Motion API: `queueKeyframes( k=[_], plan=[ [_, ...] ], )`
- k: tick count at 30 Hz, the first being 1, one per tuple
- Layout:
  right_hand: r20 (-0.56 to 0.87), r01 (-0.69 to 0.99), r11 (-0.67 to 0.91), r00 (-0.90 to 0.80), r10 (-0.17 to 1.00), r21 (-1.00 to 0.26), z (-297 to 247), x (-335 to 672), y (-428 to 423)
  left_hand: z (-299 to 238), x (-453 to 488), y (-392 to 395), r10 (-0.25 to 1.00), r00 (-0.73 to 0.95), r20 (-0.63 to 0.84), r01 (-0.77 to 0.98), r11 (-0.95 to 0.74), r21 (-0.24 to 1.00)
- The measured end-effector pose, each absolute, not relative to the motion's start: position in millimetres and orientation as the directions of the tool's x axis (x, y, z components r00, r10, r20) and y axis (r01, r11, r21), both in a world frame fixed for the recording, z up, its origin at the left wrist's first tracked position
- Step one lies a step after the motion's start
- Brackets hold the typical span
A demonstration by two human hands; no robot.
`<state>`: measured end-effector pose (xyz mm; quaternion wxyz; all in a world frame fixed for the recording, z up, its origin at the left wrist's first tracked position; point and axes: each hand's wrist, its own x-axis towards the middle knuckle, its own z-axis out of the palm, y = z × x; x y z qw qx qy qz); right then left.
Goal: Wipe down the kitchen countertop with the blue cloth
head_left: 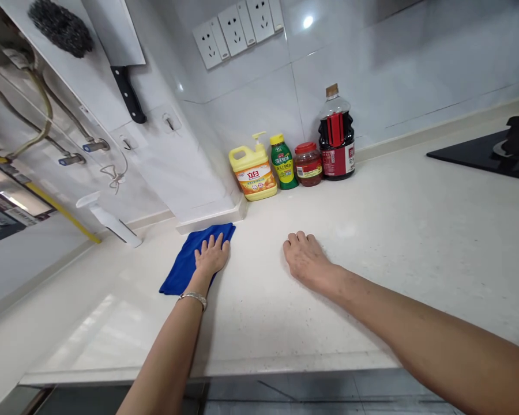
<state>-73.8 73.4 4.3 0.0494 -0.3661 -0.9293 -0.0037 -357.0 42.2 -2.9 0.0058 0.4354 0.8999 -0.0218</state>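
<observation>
My left hand [211, 257] lies flat with fingers spread on a blue cloth [185, 260] that rests on the pale countertop [372, 253] near the wall corner. A silver bracelet sits on that wrist. My right hand [303, 257] rests palm down on the bare counter a short way to the right of the cloth, fingers together and stretched out, holding nothing.
In the back corner stand a yellow dish-soap bottle [252, 170], a green bottle [282, 161], a red-lidded jar [308, 163] and a dark sauce bottle [336, 135]. A black hob [488, 152] is at far right. A cleaver [120, 52], a scrubber [60, 25] and sockets [237, 27] are on the wall.
</observation>
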Motion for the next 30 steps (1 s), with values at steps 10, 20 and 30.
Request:
queueKeyframes(
  k=[10, 20, 30],
  plan=[
    [0.120, 0.653, 0.752, -0.742, 0.659, -0.094, 4, -71, 84, -6, -256, 38, 0.887, -0.459, -0.052, 0.889, 0.457, -0.037],
    [0.293, 0.584, 0.791, -0.735, 0.611, -0.185, -32, -47, 133, -9, -193, -6, 0.982, -0.182, -0.056, 0.980, 0.186, 0.074],
    [0.464, 0.435, 0.854, -0.718, 0.519, -0.283, -83, -29, 171, -5, -251, -51, 0.992, -0.101, -0.075, 0.970, 0.115, 0.214]
  ],
)
